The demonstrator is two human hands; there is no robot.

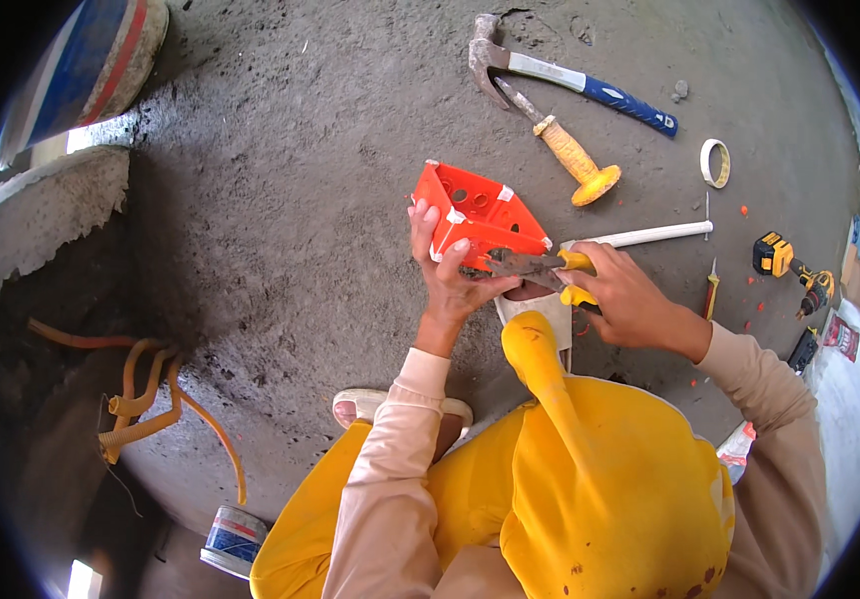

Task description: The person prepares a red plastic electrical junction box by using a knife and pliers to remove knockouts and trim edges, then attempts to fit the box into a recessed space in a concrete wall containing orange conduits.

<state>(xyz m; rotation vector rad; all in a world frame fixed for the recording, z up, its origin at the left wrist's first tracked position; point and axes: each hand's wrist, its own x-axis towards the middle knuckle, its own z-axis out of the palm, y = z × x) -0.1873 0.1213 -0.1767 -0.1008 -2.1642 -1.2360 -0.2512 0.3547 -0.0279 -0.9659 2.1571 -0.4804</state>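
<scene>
An orange-red plastic electrical box (pixel 490 238), its open side up and bits of white tape at its corners, is held at its left and near side by my left hand (pixel 447 275). My right hand (pixel 617 295) grips the yellow handles of a pair of pliers (pixel 527 266). The dark jaws of the pliers meet the near right wall of the box; whether they bite into it I cannot tell. Just beyond my right hand lies a white plastic pipe (pixel 644 236) on the rough concrete floor.
A claw hammer (pixel 574 75) and a chisel with a yellow grip (pixel 565 150) lie farther off. To the right are a tape roll (pixel 715 164), a screwdriver (pixel 712 292) and a cordless drill (pixel 797 270). Orange conduits (pixel 145 384) stick up at left, near a paint bucket (pixel 234 539).
</scene>
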